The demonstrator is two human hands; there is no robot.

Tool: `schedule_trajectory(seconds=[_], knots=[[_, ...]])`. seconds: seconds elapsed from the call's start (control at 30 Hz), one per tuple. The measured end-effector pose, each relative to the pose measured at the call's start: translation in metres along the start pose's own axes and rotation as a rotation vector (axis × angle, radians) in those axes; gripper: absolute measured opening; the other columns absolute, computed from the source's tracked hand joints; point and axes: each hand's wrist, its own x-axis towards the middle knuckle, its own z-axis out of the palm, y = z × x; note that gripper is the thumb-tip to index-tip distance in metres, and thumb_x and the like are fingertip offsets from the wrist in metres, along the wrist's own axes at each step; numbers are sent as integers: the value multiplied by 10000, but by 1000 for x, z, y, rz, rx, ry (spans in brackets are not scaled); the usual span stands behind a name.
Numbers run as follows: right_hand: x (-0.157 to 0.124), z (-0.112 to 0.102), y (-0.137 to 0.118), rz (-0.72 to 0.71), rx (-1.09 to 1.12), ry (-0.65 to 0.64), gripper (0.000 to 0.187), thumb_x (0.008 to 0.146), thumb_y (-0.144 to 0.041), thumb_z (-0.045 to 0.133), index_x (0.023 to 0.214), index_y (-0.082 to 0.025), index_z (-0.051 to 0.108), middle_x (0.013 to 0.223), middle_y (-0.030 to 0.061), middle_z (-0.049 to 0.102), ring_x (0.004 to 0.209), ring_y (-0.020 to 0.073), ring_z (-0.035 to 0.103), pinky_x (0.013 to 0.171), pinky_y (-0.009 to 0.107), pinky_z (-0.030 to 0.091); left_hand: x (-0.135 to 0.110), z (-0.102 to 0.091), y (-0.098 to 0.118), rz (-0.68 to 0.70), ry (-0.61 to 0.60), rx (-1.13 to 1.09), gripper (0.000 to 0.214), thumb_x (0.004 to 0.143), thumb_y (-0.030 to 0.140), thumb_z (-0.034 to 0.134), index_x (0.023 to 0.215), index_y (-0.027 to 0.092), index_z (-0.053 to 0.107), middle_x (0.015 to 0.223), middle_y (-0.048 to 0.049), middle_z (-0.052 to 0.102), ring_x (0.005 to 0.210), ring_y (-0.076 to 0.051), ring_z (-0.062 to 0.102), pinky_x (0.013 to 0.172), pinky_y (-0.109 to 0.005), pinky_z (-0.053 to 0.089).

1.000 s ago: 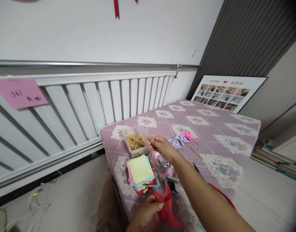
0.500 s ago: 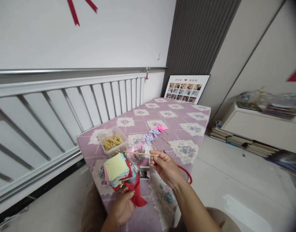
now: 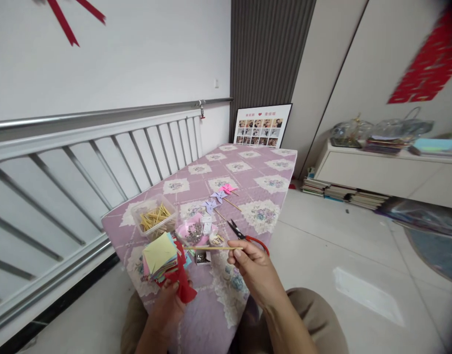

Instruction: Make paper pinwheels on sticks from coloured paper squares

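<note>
Wood: a thin wooden stick (image 3: 211, 248), pinched at one end by the right hand (image 3: 253, 273), hangs level just right of the stack of coloured paper squares (image 3: 158, 250). The left hand (image 3: 166, 309) is clenched on a folded red paper piece (image 3: 181, 286) just below that stack. We judge two risks: the stack sits near the purple quilted surface's (image 3: 248, 167) front edge, so a knock could spill it; the stick's free tip could sweep the pink dish of pins (image 3: 194, 232) beyond the stack. Open floor well right of the stack; white railing (image 3: 100, 162) closes its left.
</note>
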Motion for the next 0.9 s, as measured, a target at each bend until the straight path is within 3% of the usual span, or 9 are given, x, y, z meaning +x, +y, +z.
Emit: schedule_trajectory(seconds=[0.13, 0.3, 0.57, 0.9], knots=[[-7, -9, 1, -25, -75, -4, 271, 704, -449, 787, 881, -246, 762, 690, -26, 648, 661, 108, 573, 665, 241, 416, -9, 34, 20, 119, -110, -18, 369, 702, 277, 769, 1060, 228, 695, 1166, -70, 669, 811, -162, 641, 683, -265, 528], [-10, -10, 2, -20, -159, -64, 246, 756, -453, 742, 885, -244, 748, 677, -28, 637, 658, 106, 553, 666, 237, 396, -14, 64, 24, 159, -202, -19, 325, 770, 222, 698, 1089, 282, 677, 1260, -47, 632, 836, -146, 643, 725, -255, 533], [-16, -7, 1, -23, -196, -79, 245, 780, -454, 715, 882, -232, 732, 667, -25, 622, 662, 121, 538, 660, 246, 385, -20, 70, 13, 148, -168, -37, 253, 680, 198, 779, 924, 228, 718, 920, -22, 745, 727, -121, 662, 629, -181, 544], [-18, 5, 7, 12, -34, -20, 224, 736, -411, 768, 861, -229, 732, 676, -30, 620, 636, 105, 541, 629, 228, 380, -31, 80, 6, 135, -35, -46, 252, 573, 200, 850, 789, 205, 722, 789, -14, 732, 686, -131, 665, 642, -206, 552]])
